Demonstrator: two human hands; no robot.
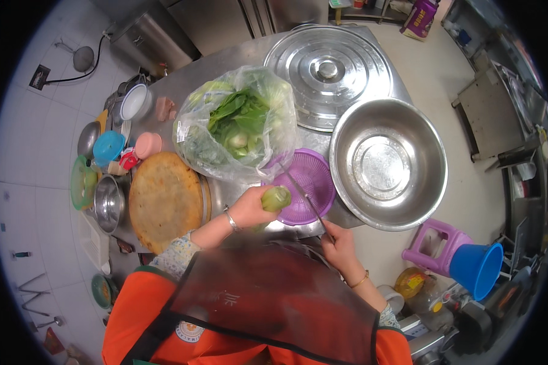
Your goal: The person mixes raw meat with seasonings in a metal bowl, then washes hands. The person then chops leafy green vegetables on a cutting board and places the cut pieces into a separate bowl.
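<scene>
My left hand [250, 207] grips a pale green leafy vegetable [276, 199] with its cut-looking base end turned towards the right. My right hand [339, 244] is closed around the handle of a knife [305, 195], whose blade points up and left over a purple plastic colander [317, 171]. The blade is apart from the vegetable. Just beyond my left hand, a clear plastic bag [192, 153] stands open, filled with green leafy vegetables [242, 116]. To the right of the colander sits a large stainless steel basin [388, 169] with only a wet sheen inside.
A large steel lid [283, 59] lies at the far end of the steel table [219, 61]. A round wooden chopping board [166, 200] is on the left, near a steel bowl [108, 205] and a pink bowl [148, 145]. A purple stool [431, 244] and blue bucket [475, 269] stand on the right.
</scene>
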